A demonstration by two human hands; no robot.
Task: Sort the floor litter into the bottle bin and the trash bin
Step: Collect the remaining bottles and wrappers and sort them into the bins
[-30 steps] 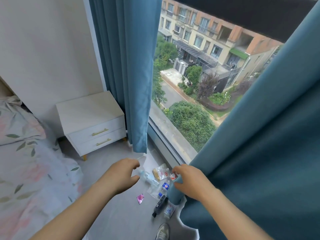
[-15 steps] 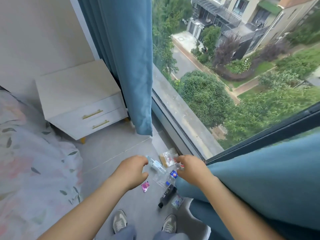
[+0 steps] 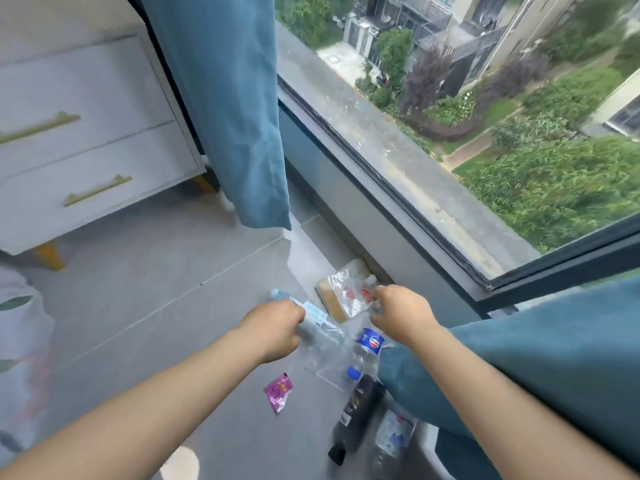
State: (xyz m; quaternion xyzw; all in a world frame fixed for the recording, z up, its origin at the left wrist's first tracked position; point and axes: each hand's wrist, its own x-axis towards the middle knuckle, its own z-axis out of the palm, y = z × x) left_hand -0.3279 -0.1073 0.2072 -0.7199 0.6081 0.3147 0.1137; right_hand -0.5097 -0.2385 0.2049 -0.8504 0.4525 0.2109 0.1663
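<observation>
The single head-worn camera is looking forward and steeply down, fairly near the floor (image 3: 156,289) beside the window (image 3: 485,140).

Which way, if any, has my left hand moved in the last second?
Yes: relative to the pink wrapper, the left hand has moved right, onto the pale-labelled bottle.

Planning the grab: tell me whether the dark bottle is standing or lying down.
Lying down. The dark bottle stretches flat along the floor, black cap toward the camera.
</observation>
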